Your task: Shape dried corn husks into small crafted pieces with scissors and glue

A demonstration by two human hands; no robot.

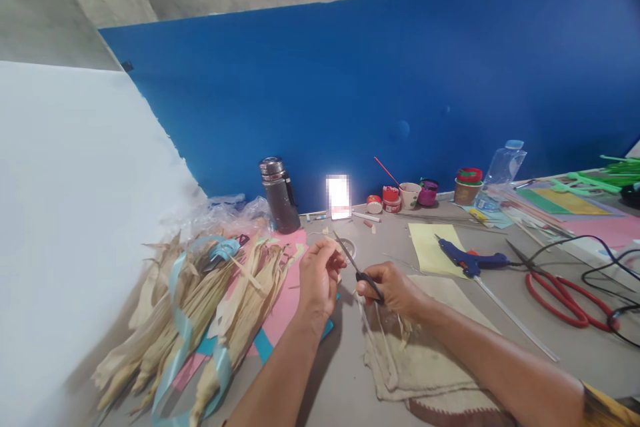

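Note:
My right hand [393,288] grips a small pair of scissors [346,248] by the black handles, the blades pointing up and to the left. Just left of the blades, my left hand [320,273] is closed with its fingers curled in; whatever sits between the fingertips is too small to make out. Under my right hand lies a folded beige cloth [430,347] with loose strands along its left side. Bundles of dried corn husks [195,320] spread out left of my left arm, with a light blue ribbon [177,307] across them.
A dark thermos [281,197] and a bright, blurred upright screen [340,199] stand by the blue wall. Paint pots [391,199] and a plastic bottle [500,173] are behind. On the right lie a blue glue gun [473,260], red-handled scissors [563,297] and black cable [600,260].

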